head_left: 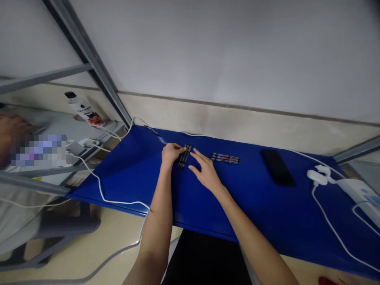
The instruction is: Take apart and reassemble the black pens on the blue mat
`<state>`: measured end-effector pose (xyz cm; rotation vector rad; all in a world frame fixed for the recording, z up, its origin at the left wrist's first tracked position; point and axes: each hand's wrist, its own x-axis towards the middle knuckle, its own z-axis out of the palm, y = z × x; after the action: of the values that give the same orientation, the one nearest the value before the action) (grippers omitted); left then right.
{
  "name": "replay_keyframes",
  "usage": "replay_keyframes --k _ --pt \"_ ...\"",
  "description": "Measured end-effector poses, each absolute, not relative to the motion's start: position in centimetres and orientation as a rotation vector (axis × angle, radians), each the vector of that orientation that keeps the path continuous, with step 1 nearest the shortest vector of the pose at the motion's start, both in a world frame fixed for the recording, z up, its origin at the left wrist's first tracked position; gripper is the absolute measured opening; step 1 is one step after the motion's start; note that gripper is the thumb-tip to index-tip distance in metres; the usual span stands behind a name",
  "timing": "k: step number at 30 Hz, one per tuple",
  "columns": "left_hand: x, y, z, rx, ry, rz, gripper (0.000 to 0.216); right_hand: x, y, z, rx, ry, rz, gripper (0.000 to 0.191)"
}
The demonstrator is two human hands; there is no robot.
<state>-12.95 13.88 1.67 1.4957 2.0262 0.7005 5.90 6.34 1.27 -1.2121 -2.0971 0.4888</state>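
Observation:
A small row of dark pens (185, 155) lies side by side on the blue desk (130, 170), pointing away from me. My left hand (170, 153) is at their left side, fingers curled and thumb on the far part of the pens. Just right of them is my right hand (205, 171), with its thumb and fingers apart and nothing in it; its fingertips are close to the pens' right side. Another group of pens (226, 158) lies crosswise on the desk to the right of that hand.
A black phone (277, 167) lies on the right, with a white charger (317, 177) and a power strip (360, 196) beyond it. One pen (152, 130) lies at the back left. A white cable (102, 192) crosses the left side. Past the metal frame are a bottle (86, 111) and another person's hand (13, 128).

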Motion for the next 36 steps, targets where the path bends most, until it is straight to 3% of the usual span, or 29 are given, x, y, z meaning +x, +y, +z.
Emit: replay_keyframes --k 7,18,27,36 --pt "-12.8 14.0 1.9 1.451 2.113 0.713 0.041 15.4 8.3 2.6 -1.313 -1.984 0.176 0.034" --pt "-12.1 14.2 1.2 1.661 2.117 0.502 0.068 23.0 8.1 -0.2 -1.467 -1.815 -0.041 0.032" --pt "-11.9 13.8 1.8 1.683 2.123 0.468 0.052 23.3 8.1 -0.6 -1.496 -1.828 0.008 0.029" --pt "-11.7 13.6 2.2 1.656 2.103 0.469 0.050 23.5 8.0 -0.9 -1.462 -1.855 0.010 0.026"
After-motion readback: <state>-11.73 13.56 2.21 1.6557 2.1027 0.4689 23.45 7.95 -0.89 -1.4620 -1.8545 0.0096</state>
